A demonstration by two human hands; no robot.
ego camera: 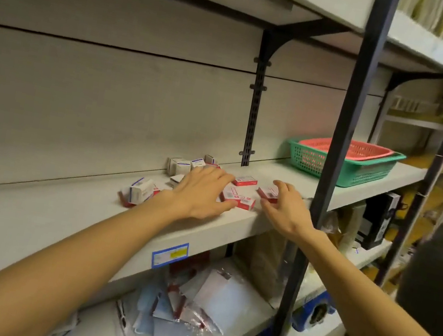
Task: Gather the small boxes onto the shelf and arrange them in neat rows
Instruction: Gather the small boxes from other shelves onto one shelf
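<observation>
Covering several small boxes [239,197], left hand [200,193], right hand [285,208] seemingly pinching one

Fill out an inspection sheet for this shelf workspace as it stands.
Surface: grey shelf, blue label on its front edge.
Job's things: small red-and-white boxes scattered, no rows; some white ones by the back wall.
Clutter: green basket holding a red basket.
Grippers: left hand flat over boxes; right hand pinches a red box.
Cables: nothing seen.
Surroundings: plastic packets on lower shelf; dark upright post.
</observation>
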